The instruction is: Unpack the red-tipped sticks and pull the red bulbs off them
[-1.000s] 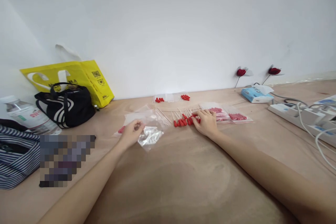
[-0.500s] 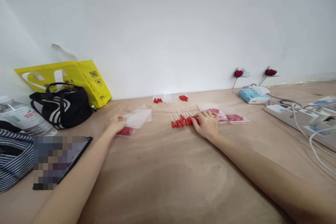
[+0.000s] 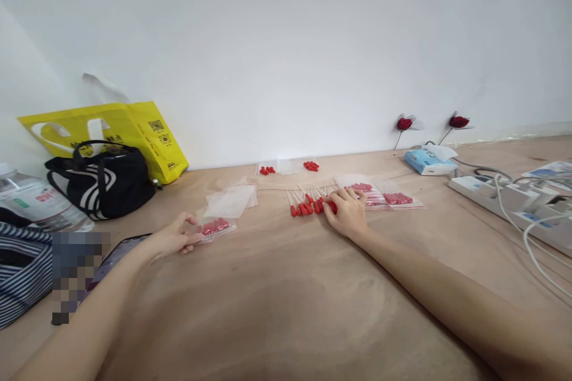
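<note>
My left hand [image 3: 172, 238] pinches the near corner of a small clear bag of red-tipped sticks [image 3: 215, 227] lying on the brown tabletop [image 3: 286, 297]. Just behind that bag is a small stack of empty clear bags [image 3: 230, 201]. My right hand [image 3: 347, 210] lies palm down, fingers spread, on a loose row of red-tipped sticks [image 3: 308, 203]. Filled bags of red pieces [image 3: 384, 196] sit right of that hand. Further back, near the wall, two little heaps of red caps [image 3: 288, 166] lie on clear bags.
At the left stand a yellow bag [image 3: 134, 131], a black striped handbag [image 3: 100, 181], a water bottle [image 3: 31, 202], striped fabric [image 3: 22, 268] and a dark tablet [image 3: 111, 256]. On the right are a tissue pack [image 3: 429, 161], power strips with white cables [image 3: 513, 202] and two red roses [image 3: 431, 124].
My left hand has let go of the crinkled empty bag, moved left and drawn one filled bag toward me. My right hand has stayed on the sticks.
</note>
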A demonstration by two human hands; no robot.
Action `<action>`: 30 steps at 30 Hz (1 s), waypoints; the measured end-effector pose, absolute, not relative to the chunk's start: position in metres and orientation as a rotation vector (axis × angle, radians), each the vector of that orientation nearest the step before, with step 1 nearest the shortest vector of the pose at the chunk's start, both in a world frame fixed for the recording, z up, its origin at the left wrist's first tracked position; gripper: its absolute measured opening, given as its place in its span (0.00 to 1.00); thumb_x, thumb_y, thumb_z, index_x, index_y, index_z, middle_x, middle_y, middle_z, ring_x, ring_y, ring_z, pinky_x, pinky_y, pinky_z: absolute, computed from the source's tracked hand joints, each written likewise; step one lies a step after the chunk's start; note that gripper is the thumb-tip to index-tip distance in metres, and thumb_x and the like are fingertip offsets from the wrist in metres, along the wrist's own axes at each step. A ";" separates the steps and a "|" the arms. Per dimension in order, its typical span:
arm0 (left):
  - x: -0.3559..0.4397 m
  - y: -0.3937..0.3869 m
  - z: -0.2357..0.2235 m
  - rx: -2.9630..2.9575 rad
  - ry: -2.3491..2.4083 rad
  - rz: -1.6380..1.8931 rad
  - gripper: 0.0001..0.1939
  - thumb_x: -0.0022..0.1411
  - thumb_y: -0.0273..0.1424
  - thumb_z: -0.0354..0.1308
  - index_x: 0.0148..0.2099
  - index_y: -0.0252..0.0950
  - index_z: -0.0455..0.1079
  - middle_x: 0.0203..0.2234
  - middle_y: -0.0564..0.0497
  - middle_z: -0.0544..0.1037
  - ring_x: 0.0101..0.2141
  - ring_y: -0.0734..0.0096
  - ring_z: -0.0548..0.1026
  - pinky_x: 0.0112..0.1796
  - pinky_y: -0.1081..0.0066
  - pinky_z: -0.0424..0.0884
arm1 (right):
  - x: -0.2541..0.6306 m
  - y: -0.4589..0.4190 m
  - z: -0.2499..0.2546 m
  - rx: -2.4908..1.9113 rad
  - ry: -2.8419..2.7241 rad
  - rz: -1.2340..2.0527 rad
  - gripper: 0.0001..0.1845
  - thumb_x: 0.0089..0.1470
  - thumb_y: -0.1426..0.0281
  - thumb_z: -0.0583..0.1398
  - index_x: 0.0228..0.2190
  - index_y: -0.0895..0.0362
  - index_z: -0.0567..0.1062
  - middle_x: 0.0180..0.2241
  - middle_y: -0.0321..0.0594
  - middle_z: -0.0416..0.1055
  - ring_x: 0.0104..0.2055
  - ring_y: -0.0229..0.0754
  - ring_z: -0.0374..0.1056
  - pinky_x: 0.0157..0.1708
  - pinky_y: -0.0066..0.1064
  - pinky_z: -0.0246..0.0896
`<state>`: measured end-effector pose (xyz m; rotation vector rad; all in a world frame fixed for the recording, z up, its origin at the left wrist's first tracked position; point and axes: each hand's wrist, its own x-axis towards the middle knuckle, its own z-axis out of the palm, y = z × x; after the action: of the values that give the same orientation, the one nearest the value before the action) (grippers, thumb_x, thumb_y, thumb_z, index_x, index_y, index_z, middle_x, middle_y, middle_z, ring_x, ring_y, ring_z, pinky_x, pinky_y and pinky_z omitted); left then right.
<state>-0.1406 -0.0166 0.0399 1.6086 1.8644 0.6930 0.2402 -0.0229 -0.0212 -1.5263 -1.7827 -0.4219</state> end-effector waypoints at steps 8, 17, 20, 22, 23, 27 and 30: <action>-0.073 -0.089 0.057 1.700 1.484 0.287 0.18 0.45 0.45 0.57 0.36 0.39 0.66 0.15 0.58 0.69 0.19 0.73 0.68 0.22 0.75 0.63 | 0.240 -0.024 -0.021 -1.441 -1.835 -0.374 0.08 0.49 0.70 0.53 0.26 0.55 0.71 0.29 0.37 0.69 0.37 0.42 0.58 0.45 0.39 0.37; -0.067 -0.059 0.039 2.622 1.126 0.175 0.29 0.51 0.43 0.55 0.55 0.45 0.58 0.55 0.48 0.60 0.56 0.56 0.54 0.53 0.57 0.51 | 0.236 -0.042 -0.015 -1.195 -2.063 -0.166 0.07 0.48 0.68 0.55 0.26 0.54 0.72 0.29 0.37 0.68 0.35 0.40 0.58 0.38 0.35 0.45; -0.042 -0.057 0.028 2.623 1.136 0.237 0.29 0.54 0.43 0.52 0.57 0.42 0.55 0.55 0.46 0.59 0.54 0.58 0.58 0.52 0.60 0.55 | 0.232 -0.051 -0.013 -1.088 -2.192 -0.004 0.06 0.48 0.68 0.56 0.25 0.54 0.73 0.28 0.37 0.67 0.33 0.39 0.59 0.37 0.33 0.48; -0.019 -0.060 0.023 2.621 1.200 0.267 0.28 0.55 0.44 0.50 0.57 0.40 0.55 0.54 0.44 0.60 0.52 0.59 0.61 0.50 0.60 0.58 | 0.230 -0.055 -0.013 -1.046 -2.241 0.083 0.06 0.48 0.67 0.56 0.26 0.55 0.73 0.29 0.38 0.67 0.33 0.39 0.59 0.36 0.33 0.50; -0.007 -0.061 0.021 2.633 1.217 0.282 0.28 0.55 0.44 0.50 0.56 0.39 0.56 0.53 0.44 0.62 0.51 0.59 0.62 0.49 0.60 0.59 | 0.230 -0.057 -0.013 -1.032 -2.257 0.120 0.06 0.48 0.68 0.56 0.27 0.55 0.73 0.30 0.39 0.67 0.33 0.39 0.60 0.36 0.33 0.51; 0.025 -0.063 0.013 2.705 1.226 0.375 0.26 0.55 0.46 0.49 0.53 0.39 0.59 0.50 0.44 0.65 0.48 0.58 0.65 0.47 0.59 0.61 | 0.233 -0.059 -0.013 -0.995 -2.295 0.220 0.08 0.49 0.68 0.56 0.31 0.53 0.75 0.29 0.39 0.67 0.33 0.39 0.60 0.36 0.33 0.53; 0.030 -0.062 0.007 2.729 1.216 0.454 0.26 0.55 0.46 0.49 0.52 0.39 0.59 0.49 0.45 0.65 0.48 0.58 0.64 0.47 0.58 0.61 | 0.236 -0.060 -0.014 -1.026 -2.284 0.219 0.08 0.49 0.67 0.57 0.31 0.53 0.75 0.29 0.38 0.68 0.33 0.39 0.61 0.36 0.33 0.54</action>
<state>0.0303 -0.0619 0.0073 2.7290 1.2163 0.4539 0.2357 -0.0597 -0.0140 -1.0264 -2.2845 0.2187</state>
